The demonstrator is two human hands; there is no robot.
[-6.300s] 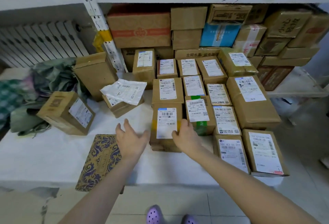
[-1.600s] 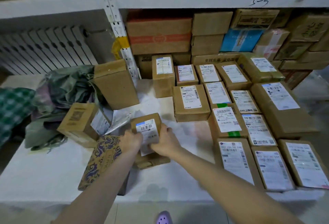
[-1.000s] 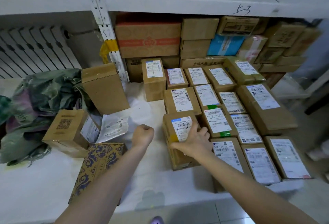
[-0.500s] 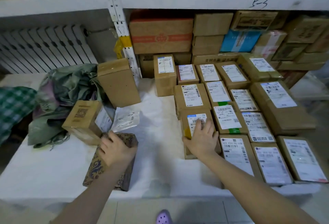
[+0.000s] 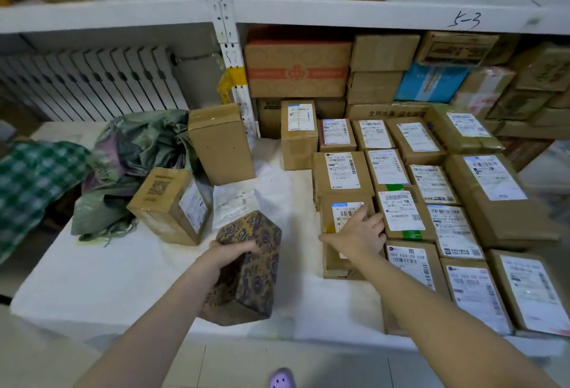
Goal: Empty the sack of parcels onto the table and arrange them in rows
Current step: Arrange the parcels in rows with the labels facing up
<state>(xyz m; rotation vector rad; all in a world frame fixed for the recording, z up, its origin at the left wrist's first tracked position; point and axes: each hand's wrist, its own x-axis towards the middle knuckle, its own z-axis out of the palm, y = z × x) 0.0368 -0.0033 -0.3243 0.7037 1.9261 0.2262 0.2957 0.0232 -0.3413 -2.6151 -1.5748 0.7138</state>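
My left hand [image 5: 232,252] grips the top edge of a gold-and-purple patterned box [image 5: 251,273], which is tipped up off the white table [image 5: 101,279] near its front edge. My right hand [image 5: 359,235] lies flat, fingers spread, on a small labelled cardboard parcel [image 5: 344,218] at the left end of the rows of labelled parcels [image 5: 431,202]. The crumpled green sack [image 5: 123,168] lies at the table's left. Beside it sit a brown parcel with a QR code [image 5: 171,204], a tall upright carton [image 5: 220,142] and a flat white mailer [image 5: 234,204].
Shelving [image 5: 308,8] above and behind the table holds stacked cartons, one with a red band [image 5: 297,62]. A perforated white upright [image 5: 226,39] stands behind the tall carton. A radiator [image 5: 86,82] is at back left, green checked cloth [image 5: 30,181] at far left.
The small parcel went from both hands into the left column of the rows, where my right hand stays on it. My left hand moved to the patterned box and tipped it up.
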